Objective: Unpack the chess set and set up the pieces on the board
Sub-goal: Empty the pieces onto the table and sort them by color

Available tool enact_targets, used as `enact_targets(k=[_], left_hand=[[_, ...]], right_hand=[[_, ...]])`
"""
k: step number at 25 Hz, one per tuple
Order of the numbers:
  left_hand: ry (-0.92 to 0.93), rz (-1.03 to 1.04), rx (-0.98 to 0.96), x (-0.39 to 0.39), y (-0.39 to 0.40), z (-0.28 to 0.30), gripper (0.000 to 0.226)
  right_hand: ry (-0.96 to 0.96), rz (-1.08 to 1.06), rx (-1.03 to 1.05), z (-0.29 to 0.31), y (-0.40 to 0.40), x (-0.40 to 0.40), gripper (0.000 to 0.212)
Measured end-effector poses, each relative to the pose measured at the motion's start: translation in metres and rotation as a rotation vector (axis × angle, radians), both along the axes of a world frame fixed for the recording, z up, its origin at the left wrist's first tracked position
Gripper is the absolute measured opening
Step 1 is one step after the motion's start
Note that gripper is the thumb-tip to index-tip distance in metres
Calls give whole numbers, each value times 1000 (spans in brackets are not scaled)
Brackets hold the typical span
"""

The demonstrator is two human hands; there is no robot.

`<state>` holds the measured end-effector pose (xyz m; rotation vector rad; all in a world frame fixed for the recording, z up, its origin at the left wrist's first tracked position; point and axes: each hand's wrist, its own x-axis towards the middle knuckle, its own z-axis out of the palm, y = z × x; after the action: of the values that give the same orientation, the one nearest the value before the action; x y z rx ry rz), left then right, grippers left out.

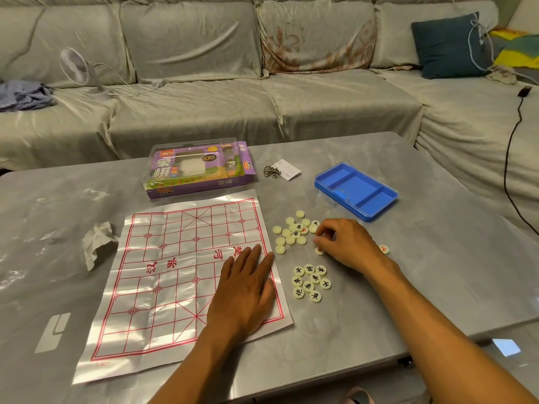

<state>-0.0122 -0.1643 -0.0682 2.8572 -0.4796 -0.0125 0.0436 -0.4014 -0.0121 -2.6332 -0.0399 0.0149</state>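
One head-worn camera looks forward and down, close over the counter (364, 316), with a sofa (204, 68) far behind.

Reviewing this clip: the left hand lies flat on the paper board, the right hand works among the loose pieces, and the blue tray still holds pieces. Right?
Not quite. In the head view the blue tray holds no pieces. The left hand does lie flat on the paper board, and the right hand works among the loose pieces.

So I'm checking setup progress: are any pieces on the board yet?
No, the board carries only the left hand; all the pieces lie on the table to its right.
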Motion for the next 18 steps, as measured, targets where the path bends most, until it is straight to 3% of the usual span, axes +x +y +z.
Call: enact_targets(k=[3,8,11,14,18], left_hand=[[-4,1,-6,0,0,-1,79],[-4,-3,-11,1,1,-2,75],[-4,-4,2,1,0,-2,74],[-5,-5,0,0,1,-2,76],[0,-3,1,0,0,-1,74]], right_hand=[[94,77,-80,4,1,0,9],[141,-209,-229,10,-19,6,3],[44,-88,-73,5,0,2,19],[-9,34,-108,-8,31,-1,33],[-29,14,-142,-14,37,5,23]])
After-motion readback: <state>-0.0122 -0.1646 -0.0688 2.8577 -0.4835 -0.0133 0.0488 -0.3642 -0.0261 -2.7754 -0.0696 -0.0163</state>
